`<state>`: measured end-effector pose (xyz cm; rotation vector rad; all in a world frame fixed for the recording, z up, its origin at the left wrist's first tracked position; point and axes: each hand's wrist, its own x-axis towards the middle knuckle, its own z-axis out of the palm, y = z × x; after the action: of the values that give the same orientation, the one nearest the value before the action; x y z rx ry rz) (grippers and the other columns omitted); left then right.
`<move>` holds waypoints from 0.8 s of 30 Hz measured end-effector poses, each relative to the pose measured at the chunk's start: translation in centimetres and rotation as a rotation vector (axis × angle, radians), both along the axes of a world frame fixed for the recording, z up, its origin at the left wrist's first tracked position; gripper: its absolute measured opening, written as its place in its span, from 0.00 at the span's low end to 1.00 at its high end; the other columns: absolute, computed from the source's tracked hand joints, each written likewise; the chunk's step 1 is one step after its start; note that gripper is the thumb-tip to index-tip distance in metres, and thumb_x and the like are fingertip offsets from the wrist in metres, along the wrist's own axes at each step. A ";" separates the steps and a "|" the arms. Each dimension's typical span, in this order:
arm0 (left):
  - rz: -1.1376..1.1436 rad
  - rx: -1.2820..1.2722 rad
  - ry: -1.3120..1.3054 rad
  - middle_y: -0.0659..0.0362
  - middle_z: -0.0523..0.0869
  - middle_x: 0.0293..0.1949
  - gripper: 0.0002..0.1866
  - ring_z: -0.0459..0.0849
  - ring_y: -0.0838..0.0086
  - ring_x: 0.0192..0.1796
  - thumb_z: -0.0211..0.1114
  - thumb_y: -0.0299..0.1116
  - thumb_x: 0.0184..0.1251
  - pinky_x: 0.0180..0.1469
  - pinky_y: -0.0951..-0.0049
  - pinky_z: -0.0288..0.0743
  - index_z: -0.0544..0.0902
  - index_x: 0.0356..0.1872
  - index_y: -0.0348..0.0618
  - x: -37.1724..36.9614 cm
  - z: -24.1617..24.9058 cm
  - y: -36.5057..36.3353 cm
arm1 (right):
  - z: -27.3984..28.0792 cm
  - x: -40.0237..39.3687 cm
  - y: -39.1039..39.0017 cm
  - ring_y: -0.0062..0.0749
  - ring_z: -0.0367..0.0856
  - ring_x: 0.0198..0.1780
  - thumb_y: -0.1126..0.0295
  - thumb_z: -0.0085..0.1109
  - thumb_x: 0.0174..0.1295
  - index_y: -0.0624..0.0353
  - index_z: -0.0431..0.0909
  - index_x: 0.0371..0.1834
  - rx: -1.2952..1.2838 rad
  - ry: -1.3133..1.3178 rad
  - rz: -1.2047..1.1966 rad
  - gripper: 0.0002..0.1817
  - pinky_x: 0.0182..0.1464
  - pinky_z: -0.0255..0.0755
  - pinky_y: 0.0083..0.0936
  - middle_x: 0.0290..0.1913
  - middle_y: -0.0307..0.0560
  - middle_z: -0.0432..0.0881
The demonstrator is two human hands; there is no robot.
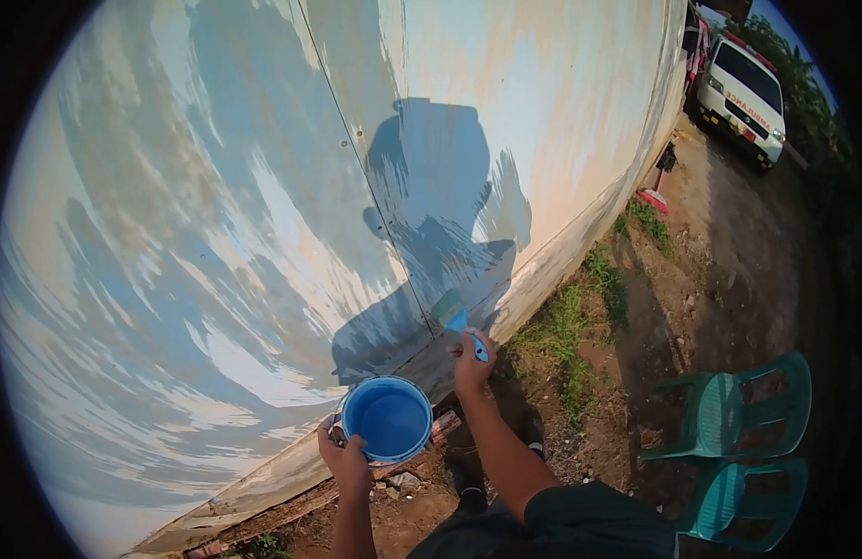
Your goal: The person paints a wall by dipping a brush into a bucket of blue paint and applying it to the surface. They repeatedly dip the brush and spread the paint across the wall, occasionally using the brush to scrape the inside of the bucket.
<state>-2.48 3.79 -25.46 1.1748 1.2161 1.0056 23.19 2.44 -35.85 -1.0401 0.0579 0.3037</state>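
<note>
My left hand (345,458) holds a blue bucket (387,419) by its rim, low in front of the wall; blue paint shows inside. My right hand (473,361) is closed round the blue handle of a wide paintbrush (456,315), to the right of and above the bucket. The brush's bristles are against or very close to the lower part of the wall (543,84); contact cannot be told for sure. Patchy pale blue and whitish strokes cover the wall, and a dark shadow of a head and arms falls across it.
Two green plastic chairs (720,415) stand at the lower right. A white ambulance (746,88) is parked at the upper right on a dirt path (743,252). Grass (563,335) grows along the wall's base, near my feet, where stones and a wooden strip also lie.
</note>
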 end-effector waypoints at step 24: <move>0.027 0.316 -0.180 0.58 0.84 0.48 0.27 0.82 0.80 0.48 0.55 0.09 0.55 0.51 0.80 0.76 0.74 0.59 0.32 -2.4 10.8 -1.8 | 28.6 0.3 -1.7 0.27 0.88 0.29 0.76 0.63 0.68 0.68 0.82 0.45 0.283 -0.660 1.212 0.07 0.30 0.78 0.24 0.31 0.47 0.86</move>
<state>-4.84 1.97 -14.64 1.2802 0.9559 1.3292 23.51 0.69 -7.21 -0.7393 -1.2140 1.0032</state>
